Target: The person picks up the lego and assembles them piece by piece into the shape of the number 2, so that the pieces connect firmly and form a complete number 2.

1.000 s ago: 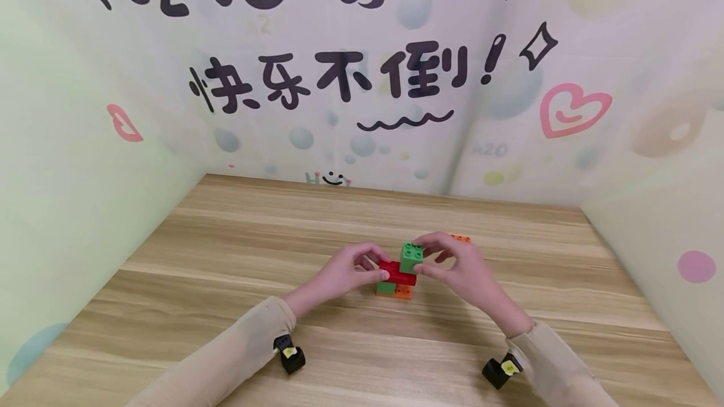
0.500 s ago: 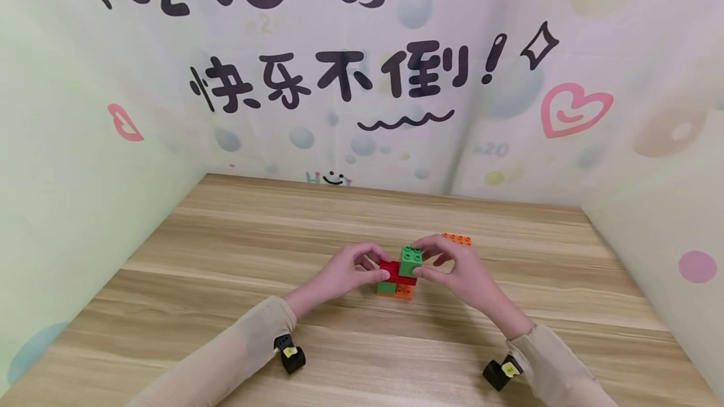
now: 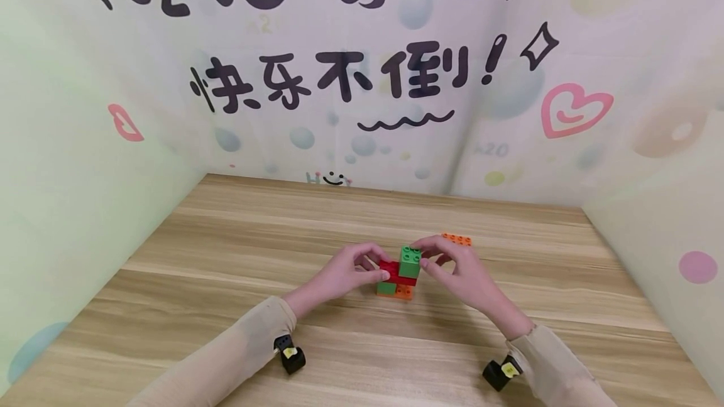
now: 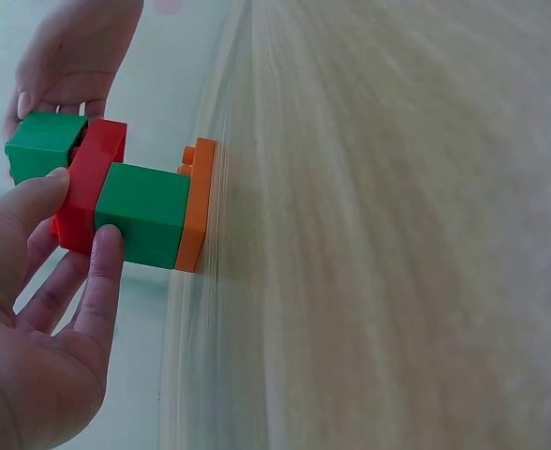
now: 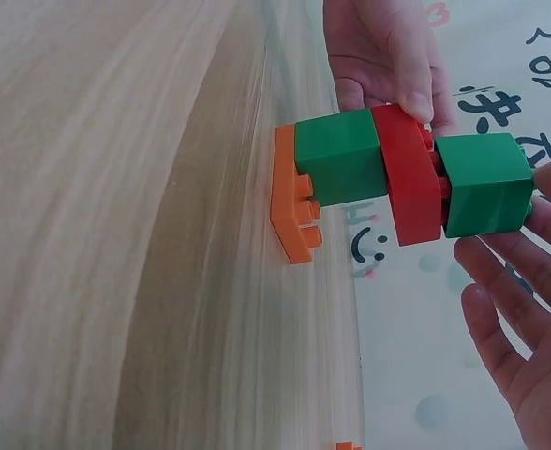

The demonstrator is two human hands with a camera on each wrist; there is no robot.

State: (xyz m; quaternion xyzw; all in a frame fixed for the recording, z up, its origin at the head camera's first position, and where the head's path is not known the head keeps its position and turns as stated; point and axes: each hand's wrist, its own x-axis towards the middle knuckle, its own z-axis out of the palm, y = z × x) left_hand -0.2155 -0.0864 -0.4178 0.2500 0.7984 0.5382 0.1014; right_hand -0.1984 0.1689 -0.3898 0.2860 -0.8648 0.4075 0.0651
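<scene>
White cloth printed with dark Chinese characters, bubbles and hearts forms the backdrop (image 3: pixel 271 143), and wood-grain boards make up the desk (image 3: pixel 254 231). Near the middle of that desk stands a small tower of toy bricks. At its foot, flat on the wood, lies an orange base brick (image 5: pixel 283 192). One end of it carries the lower green brick (image 5: pixel 339 157), while studs at the other end are bare. Across that green brick sits a red brick (image 5: pixel 409 183), reaching out over the uncovered orange studs, and the upper green brick (image 3: pixel 410 262) stands on its right end.

The left hand (image 3: pixel 342 275) pinches the red brick, thumb on the near side. The right hand (image 3: pixel 465 275) is at the upper green brick, fingers loosely about it; I cannot tell whether thumb and forefinger grip it or merely touch. Beyond this hand a loose orange brick (image 3: pixel 457 239) lies on the desk.

The step in hand looks like seating the upper green brick: red studs show in a gap beneath it in the right wrist view. The next move probably calls for a straight downward press, with the left hand steadying the overhanging red brick.
</scene>
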